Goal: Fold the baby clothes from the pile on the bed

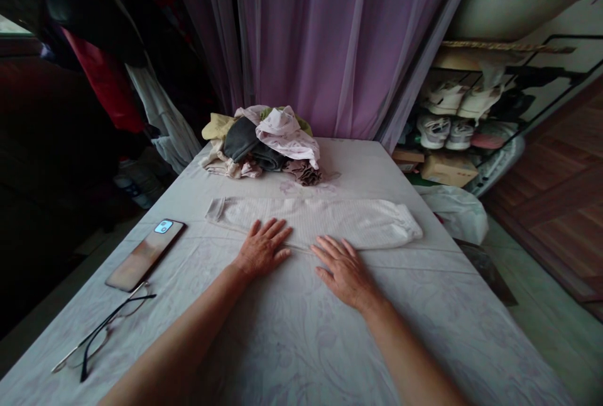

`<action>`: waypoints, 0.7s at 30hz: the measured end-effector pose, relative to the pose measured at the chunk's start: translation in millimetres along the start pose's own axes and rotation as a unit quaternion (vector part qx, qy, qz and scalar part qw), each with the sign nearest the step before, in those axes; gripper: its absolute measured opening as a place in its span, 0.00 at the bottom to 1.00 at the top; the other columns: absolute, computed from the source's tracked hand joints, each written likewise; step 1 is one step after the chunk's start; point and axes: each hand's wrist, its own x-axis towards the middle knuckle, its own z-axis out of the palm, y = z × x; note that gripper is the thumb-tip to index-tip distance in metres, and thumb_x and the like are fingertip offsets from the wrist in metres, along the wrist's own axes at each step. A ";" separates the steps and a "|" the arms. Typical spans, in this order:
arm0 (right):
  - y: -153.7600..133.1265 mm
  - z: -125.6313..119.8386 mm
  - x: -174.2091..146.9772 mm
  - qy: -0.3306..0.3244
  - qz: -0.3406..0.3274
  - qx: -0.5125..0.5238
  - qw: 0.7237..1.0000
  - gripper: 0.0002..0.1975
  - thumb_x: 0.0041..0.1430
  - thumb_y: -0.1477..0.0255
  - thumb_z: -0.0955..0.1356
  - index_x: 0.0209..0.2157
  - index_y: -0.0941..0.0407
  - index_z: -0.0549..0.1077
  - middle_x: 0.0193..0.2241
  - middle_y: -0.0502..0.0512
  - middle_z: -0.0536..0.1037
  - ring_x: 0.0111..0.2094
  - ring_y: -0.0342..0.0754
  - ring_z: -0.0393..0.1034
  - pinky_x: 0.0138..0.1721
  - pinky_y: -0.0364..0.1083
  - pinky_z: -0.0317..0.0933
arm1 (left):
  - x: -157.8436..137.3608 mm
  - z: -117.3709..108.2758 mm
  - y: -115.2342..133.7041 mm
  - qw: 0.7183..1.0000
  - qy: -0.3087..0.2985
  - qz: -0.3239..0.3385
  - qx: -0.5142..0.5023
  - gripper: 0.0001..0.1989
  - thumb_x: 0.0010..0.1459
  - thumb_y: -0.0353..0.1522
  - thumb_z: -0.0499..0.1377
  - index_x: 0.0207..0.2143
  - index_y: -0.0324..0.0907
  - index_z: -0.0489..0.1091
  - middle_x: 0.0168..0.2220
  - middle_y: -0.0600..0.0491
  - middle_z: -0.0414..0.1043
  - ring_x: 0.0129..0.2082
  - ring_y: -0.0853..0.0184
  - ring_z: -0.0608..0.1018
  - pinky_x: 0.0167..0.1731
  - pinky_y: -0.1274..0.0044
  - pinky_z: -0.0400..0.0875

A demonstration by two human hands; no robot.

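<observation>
A pair of pale striped trousers (311, 216), folded lengthwise into a long strip, lies crosswise on the table. Its cuff end points left and its gathered end right. My left hand (262, 249) rests flat at the strip's near edge, fingers spread, fingertips on the cloth. To its right, my right hand (342, 269) also lies flat with fingers apart, its fingertips at the same near edge. Neither hand grips anything. Beyond the strip sits a heap of crumpled clothes (245, 142) in pink, dark grey, yellow and brown.
On the table's left side lie a phone (146, 258), back up, and folded eyeglasses (101, 330). A floral cloth (292, 343) covers the table. Purple curtains (311, 48) hang behind. At right stand a shoe rack with sneakers (445, 129) and a white plastic bag (459, 211).
</observation>
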 end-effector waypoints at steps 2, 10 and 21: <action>1.8 0.6 -2.3 0.000 0.005 -0.001 1.000 0.22 0.67 0.65 0.61 0.61 0.50 0.65 0.63 0.54 0.65 0.64 0.52 0.55 0.64 0.59 0.45 | -5.6 -3.4 -18.1 0.999 0.007 -0.037 0.018 0.30 0.66 0.51 0.43 0.65 0.50 0.56 0.67 0.51 0.55 0.67 0.56 0.56 0.64 0.56 0.47; 0.6 1.1 -1.8 0.002 0.006 -0.005 1.000 0.22 0.67 0.67 0.61 0.60 0.52 0.66 0.62 0.57 0.65 0.64 0.53 0.56 0.64 0.60 0.46 | -32.3 -13.8 -81.6 0.983 0.027 -0.170 0.062 0.29 0.66 0.48 0.45 0.65 0.47 0.58 0.68 0.48 0.53 0.68 0.55 0.55 0.65 0.58 0.48; 7.1 7.5 3.8 0.100 -0.006 0.039 0.994 0.18 0.67 0.67 0.60 0.53 0.54 0.73 0.54 0.59 0.75 0.56 0.52 0.68 0.58 0.58 0.58 | -33.2 -11.0 -124.2 0.936 0.143 -0.322 0.003 0.27 0.66 0.40 0.45 0.61 0.32 0.61 0.60 0.38 0.66 0.59 0.55 0.69 0.58 0.64 0.62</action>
